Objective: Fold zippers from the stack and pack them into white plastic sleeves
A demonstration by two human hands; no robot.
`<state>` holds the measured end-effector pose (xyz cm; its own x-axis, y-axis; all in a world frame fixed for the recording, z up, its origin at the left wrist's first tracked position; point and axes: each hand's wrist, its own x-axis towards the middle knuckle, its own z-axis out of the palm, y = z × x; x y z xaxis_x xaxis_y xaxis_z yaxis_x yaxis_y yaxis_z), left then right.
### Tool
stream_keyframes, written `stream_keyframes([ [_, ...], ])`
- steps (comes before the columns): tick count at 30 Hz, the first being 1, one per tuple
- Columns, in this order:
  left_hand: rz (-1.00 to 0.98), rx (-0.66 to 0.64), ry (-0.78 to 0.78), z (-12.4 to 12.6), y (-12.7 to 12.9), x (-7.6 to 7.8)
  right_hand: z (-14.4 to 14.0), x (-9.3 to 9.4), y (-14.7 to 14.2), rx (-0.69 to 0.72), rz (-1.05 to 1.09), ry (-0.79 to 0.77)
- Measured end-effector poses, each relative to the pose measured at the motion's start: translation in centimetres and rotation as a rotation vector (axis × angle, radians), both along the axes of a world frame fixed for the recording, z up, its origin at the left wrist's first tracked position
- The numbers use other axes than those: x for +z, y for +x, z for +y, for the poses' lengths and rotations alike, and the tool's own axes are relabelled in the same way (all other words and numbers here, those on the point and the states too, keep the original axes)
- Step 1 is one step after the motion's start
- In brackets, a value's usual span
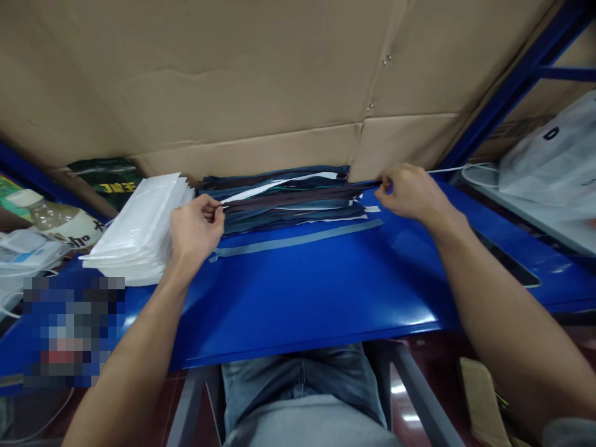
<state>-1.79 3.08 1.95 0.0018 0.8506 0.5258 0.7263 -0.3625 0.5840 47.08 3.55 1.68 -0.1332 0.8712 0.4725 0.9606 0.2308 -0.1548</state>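
The left hand point(198, 226) pinches one end of a dark strip point(302, 197) between thumb and fingertips, and the right hand point(406, 189) seems to pinch the other end in the same manner, so the strip is drawn almost straight from left to right. It lies over the pile point(279, 223) of similar strips, at the far side of the blue table point(302, 298), and I cannot tell if it is wholly free of them. A white strip point(261, 190) runs on top of the pile, its left end close to the left fingers; whether they grip it too, I cannot tell. As for progress, only one pale strip point(298, 238) lies apart, nearly straight, just on the near side of the pile. The dark one is in handling, and many others rest in the pile, so I judge that the larger part of the work is left. The white packets point(135, 217) stand stacked beside the left hand, and neither hand is holding them.
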Motion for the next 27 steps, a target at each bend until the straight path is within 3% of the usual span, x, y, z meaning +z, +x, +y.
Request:
stream_keyframes([
  [3,0.106,0.014,0.000,0.2,-0.7,0.1,-0.2,0.4,0.5,-0.093,-0.067,-0.010],
  [5,0.208,0.026,-0.012,-0.1,-0.7,0.2,-0.4,0.4,0.3,-0.067,-0.001,-0.037],
  [11,0.437,0.136,0.142,-2.3,1.9,0.8,-0.5,-0.4,-1.8,0.260,0.288,-0.223],
  [14,0.341,0.002,0.129,-3.6,4.0,0.5,-1.5,-0.5,-4.2,0.330,0.455,-0.274],
  [21,0.289,-0.365,-0.097,-5.7,8.1,-1.1,-4.9,-0.5,-11.5,0.541,0.678,-0.390],
  [27,0.363,-0.474,-0.119,-5.8,8.4,-1.7,-6.2,-1.5,-14.6,0.677,0.641,-0.416],
])
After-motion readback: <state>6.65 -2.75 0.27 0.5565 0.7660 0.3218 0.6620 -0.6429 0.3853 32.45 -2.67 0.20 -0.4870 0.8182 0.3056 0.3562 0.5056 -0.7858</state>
